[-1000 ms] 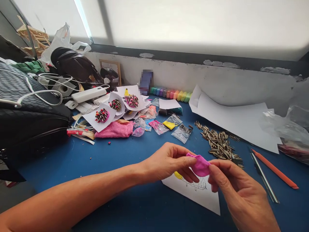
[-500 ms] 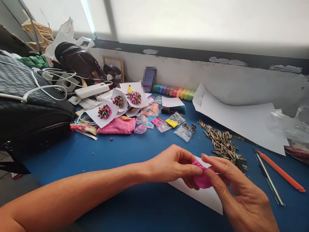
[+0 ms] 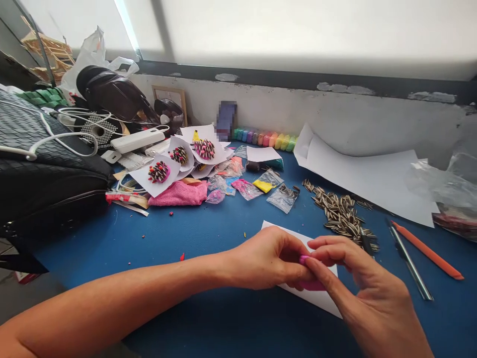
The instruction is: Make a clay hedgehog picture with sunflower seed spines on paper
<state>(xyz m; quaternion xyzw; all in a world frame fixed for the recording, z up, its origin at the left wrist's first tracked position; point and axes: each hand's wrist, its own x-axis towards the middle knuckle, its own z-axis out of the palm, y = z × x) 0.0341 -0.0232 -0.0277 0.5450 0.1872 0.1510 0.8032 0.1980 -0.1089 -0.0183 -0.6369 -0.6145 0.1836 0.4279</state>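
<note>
Between my two hands is a lump of pink modelling clay point(image 3: 313, 285), mostly covered by my fingers. My left hand point(image 3: 274, 261) pinches it from the left, thumb on the near side. From the right, my right hand point(image 3: 357, 278) presses its thumb and fingertips on the clay's upper edge, where a small pink bit shows. Beneath both hands lies a white sheet of paper point(image 3: 316, 297) on the blue table point(image 3: 208, 318). Just beyond my right hand is a pile of striped sunflower seeds point(image 3: 341, 211).
Clay shapes stuck with seeds point(image 3: 159, 172) sit on paper at the back left, by a pink cloth point(image 3: 179, 193). Small bags of clay point(image 3: 264, 185) lie mid-table. To the right are an orange tool point(image 3: 428, 250) and a metal-coloured pen-like knife point(image 3: 412, 261). A black bag point(image 3: 55, 199) stands left.
My fingers have closed further over the pink clay, so less of it shows. The view has shifted slightly, and more of the white paper appears behind my left hand.
</note>
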